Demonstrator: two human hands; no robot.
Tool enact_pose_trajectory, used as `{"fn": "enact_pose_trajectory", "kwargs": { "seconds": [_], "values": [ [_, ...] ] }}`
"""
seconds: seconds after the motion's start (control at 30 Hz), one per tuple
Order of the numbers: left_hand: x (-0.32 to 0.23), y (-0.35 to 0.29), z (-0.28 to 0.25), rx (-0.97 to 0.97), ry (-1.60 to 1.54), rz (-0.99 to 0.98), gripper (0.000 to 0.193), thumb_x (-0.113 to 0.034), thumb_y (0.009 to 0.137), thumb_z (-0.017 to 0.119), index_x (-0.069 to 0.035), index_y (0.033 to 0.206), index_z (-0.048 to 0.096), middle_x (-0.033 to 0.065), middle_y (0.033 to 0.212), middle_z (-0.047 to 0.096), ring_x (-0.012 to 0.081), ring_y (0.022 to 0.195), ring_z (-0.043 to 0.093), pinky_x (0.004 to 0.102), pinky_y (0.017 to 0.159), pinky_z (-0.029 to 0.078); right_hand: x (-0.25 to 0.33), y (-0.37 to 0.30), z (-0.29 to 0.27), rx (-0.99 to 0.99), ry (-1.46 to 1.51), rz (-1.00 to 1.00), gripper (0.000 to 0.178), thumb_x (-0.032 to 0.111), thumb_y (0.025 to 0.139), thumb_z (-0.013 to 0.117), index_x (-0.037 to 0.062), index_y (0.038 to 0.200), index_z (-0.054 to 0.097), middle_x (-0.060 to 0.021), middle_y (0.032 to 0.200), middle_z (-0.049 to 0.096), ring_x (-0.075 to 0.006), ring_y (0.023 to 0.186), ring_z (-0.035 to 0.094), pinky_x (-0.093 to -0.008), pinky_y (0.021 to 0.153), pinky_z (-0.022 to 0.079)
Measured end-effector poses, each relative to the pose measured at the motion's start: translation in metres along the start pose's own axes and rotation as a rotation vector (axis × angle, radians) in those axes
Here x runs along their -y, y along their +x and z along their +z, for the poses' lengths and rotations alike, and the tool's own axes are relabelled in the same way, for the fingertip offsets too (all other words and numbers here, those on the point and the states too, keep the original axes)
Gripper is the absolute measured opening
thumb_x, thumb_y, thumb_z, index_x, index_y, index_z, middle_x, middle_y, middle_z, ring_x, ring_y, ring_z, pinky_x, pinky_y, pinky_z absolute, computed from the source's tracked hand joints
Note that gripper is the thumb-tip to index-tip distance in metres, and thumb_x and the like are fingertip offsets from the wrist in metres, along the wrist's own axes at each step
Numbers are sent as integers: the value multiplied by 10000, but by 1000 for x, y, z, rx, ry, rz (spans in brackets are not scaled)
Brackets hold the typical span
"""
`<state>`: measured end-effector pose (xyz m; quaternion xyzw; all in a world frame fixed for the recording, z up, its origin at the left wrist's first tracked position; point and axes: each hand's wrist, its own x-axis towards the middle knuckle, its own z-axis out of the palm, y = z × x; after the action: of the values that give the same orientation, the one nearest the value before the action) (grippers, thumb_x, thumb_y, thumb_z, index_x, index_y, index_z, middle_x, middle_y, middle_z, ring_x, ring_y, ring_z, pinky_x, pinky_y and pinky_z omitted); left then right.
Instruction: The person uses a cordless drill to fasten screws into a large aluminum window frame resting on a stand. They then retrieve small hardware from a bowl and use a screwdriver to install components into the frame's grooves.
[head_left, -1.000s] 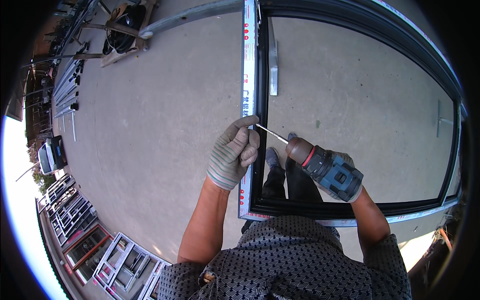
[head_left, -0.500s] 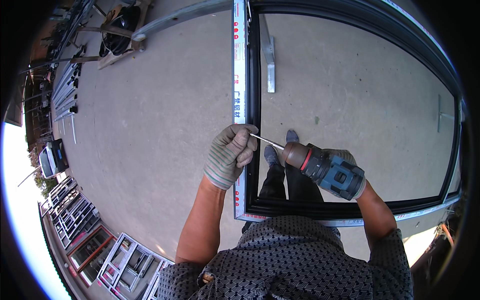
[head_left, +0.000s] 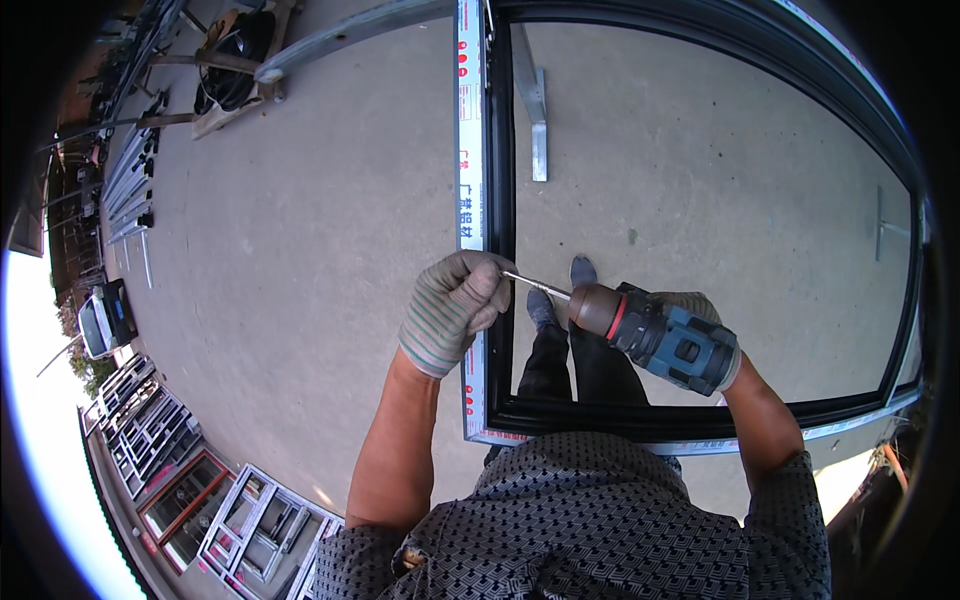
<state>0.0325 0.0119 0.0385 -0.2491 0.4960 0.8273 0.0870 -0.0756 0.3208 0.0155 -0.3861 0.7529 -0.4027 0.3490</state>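
Note:
My right hand (head_left: 694, 303), in a grey glove, is wrapped round a blue and black cordless drill (head_left: 672, 345) with a brown chuck. A long thin bit (head_left: 536, 284) runs from the chuck toward my left hand (head_left: 447, 312). That hand wears a striped glove, and its thumb and fingers are pinched together at the bit's tip. Whatever small thing they hold there is hidden. Both hands are above a large black window frame (head_left: 504, 170), the left over its left side. A white film with red and blue print (head_left: 470, 120) covers the frame's outer edge.
Through the frame show the concrete floor (head_left: 640, 180), my shoes and a metal support leg (head_left: 540, 150). A grey beam (head_left: 365, 35) runs off at the upper left. Metal profiles (head_left: 133, 185), a parked vehicle (head_left: 105, 318) and several assembled frames (head_left: 262, 530) line the left side.
My left hand has shifted slightly left, and the drill slightly right. The window frame's left side appears a little further left in the picture. The pinch and the drill grip are unchanged.

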Motion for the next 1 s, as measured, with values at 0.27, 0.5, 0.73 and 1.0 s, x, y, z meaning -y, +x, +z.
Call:
{"fn": "enact_pose_trajectory", "kwargs": {
  "seconds": [0.27,0.5,0.73,1.0],
  "values": [
    [-12,2,-7,-46,434,-4,294,-284,1017,647,2,959,683,6,665,571,72,563,456,244,535,372,-20,2,-6,111,449,96,455,125,750,813,50,1171,657,-48,994,712,-158,865,672,-306,835,556],
    [-23,11,-14,44,659,41,265,-262,1001,674,0,976,702,15,698,610,98,651,554,256,600,468,-13,15,-22,137,493,151,445,63,745,826,56,1167,685,-15,984,723,-110,871,656,-280,847,559],
    [-24,40,2,-97,226,-20,363,-339,1042,600,19,1067,659,-18,642,510,51,523,382,220,486,313,-36,26,-2,-133,126,-150,428,158,738,845,152,1129,672,-14,1041,710,-199,960,677,-309,876,550],
    [-9,49,-1,-461,171,212,369,-360,1073,538,-11,1040,653,-34,619,464,39,486,342,210,442,258,-76,65,-4,-242,403,-55,405,151,836,791,152,1219,659,-24,1143,712,-172,1031,686,-321,949,569]
  ]
}}
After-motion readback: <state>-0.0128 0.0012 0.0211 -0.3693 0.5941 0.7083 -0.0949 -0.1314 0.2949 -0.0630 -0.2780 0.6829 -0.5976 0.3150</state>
